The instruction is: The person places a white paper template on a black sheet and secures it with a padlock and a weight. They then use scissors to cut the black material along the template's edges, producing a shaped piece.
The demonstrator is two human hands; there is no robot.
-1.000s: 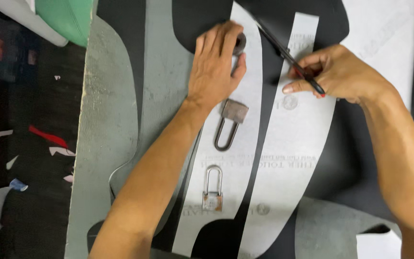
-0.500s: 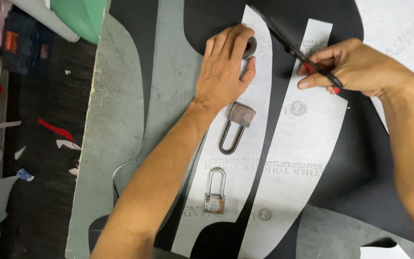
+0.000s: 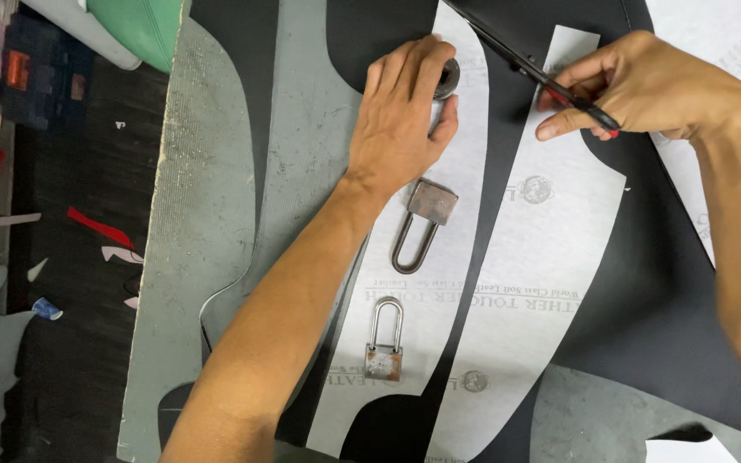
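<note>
We press our left hand flat, fingers spread, on the left paper pattern, beside two padlocks. Our right hand pinches a thin dark tool over the black sheet.

Rusty metal padlocks (dull), matt paper patterns, black leather sheet.

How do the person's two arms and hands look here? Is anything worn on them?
Both forearms are bare up to the picture's edge: no sleeves, gloves, watch or bracelets show. The left hand has no ring on the fingers that show, and its nails are short. The right hand shows no ring either. No marks or tattoos are visible on either arm.
</note>
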